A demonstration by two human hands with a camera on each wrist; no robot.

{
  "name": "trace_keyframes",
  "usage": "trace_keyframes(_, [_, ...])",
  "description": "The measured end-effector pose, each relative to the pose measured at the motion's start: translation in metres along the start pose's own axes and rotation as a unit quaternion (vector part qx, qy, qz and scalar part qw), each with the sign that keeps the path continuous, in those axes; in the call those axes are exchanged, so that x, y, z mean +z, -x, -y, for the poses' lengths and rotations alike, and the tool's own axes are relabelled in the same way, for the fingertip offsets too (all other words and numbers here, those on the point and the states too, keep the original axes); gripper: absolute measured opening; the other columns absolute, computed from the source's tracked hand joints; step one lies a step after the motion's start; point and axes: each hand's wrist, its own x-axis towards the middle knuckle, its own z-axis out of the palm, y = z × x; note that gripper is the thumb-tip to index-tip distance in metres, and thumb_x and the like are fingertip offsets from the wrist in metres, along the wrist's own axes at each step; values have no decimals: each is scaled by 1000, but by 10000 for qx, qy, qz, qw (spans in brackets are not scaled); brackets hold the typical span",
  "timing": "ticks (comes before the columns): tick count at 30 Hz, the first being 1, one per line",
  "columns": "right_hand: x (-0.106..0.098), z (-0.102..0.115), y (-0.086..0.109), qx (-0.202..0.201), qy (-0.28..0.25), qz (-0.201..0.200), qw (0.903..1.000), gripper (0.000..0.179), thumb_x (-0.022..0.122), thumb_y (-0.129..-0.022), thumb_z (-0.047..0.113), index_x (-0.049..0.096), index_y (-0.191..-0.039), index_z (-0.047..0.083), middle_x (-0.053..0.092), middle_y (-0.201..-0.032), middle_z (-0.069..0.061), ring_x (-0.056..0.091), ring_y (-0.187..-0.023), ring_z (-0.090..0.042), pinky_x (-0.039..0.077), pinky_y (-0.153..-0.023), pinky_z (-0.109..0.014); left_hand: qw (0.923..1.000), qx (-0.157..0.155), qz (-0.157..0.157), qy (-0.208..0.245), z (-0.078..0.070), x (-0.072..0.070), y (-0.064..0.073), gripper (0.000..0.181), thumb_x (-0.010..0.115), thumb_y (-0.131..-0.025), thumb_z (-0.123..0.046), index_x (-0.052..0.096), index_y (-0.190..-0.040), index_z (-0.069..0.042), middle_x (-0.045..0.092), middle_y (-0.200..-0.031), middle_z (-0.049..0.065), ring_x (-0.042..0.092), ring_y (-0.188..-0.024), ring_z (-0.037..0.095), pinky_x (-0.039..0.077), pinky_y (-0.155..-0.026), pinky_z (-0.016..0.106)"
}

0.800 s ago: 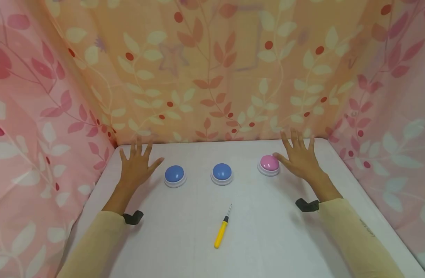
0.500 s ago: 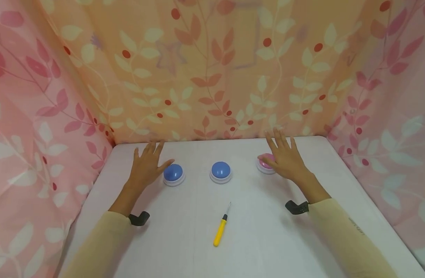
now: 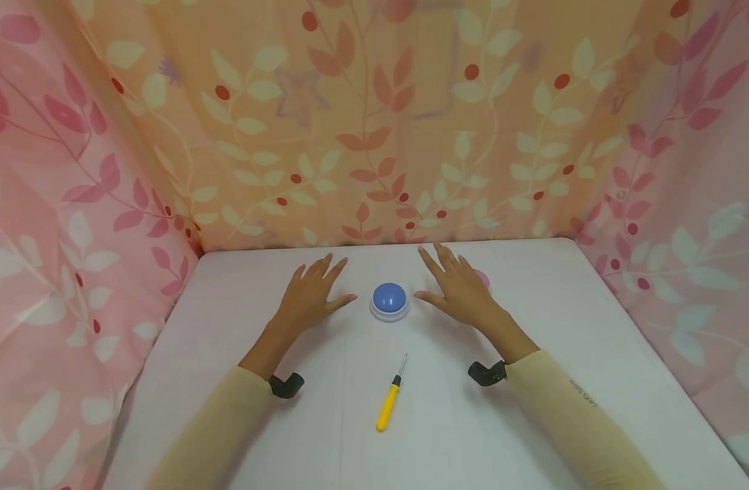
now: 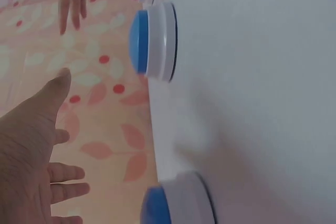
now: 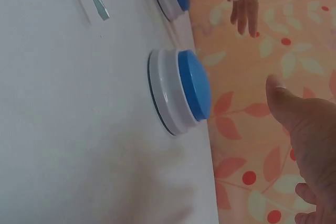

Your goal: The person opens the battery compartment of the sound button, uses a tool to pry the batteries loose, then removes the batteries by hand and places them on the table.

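In the head view my left hand (image 3: 308,296) hovers with spread fingers left of the middle blue push button (image 3: 389,298), hiding the left blue button there. That left blue button (image 4: 157,208) shows at the bottom of the left wrist view. My right hand (image 3: 462,289), fingers also spread, is above the table right of the middle button and partly covers the pink button (image 3: 483,278). Both hands hold nothing. Nearer the person, a flat-tipped screwdriver (image 3: 388,406) with a yellow handle lies on the table, its shaft pointing away.
The white table (image 3: 350,449) ends at a patterned orange curtain (image 3: 374,122) behind. Pink leaf-print curtains hang at the left (image 3: 56,272) and right (image 3: 698,258). A small black device (image 3: 286,386) sits at the left wrist, another black device (image 3: 487,373) at the right.
Both hands have moved inward toward the middle blue button, the left passing over the left blue button and the right over the pink one. Buttons and screwdriver stay in place.
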Motion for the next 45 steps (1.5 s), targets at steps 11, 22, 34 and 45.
trace_keyframes(11, [31,27,-9,31,-175,455,9988,93,68,-92,55,22,-163,16,26,-164,-19,25,-152,-36,21,-123,-54,9988,319,294,244,-29,25,-13,83,57,-94,-65,32,-161,-22,37,-160,17,42,-143,37,31,-117,60])
trace_keyframes(22, [53,28,-11,227,-743,771,9940,86,70,-92,52,34,-159,12,32,-162,-18,28,-151,-33,20,-123,-52,9960,300,634,547,-45,48,-22,78,66,-94,-55,39,-157,-19,41,-158,16,42,-143,35,44,-109,55])
trace_keyframes(34, [66,25,-12,520,-1554,963,9818,83,68,-92,55,34,-160,21,30,-164,-12,33,-147,-40,33,-115,-60,9942,136,617,868,-48,61,-26,78,69,-91,-57,47,-152,-15,47,-154,15,44,-142,32,40,-113,53])
trace_keyframes(45, [71,21,-15,468,-1985,968,9742,78,73,-92,45,37,-157,18,36,-162,-10,34,-149,-31,32,-118,-53,9897,128,564,1310,-48,65,-27,75,71,-92,-52,47,-151,-12,49,-153,11,45,-141,28,38,-116,47])
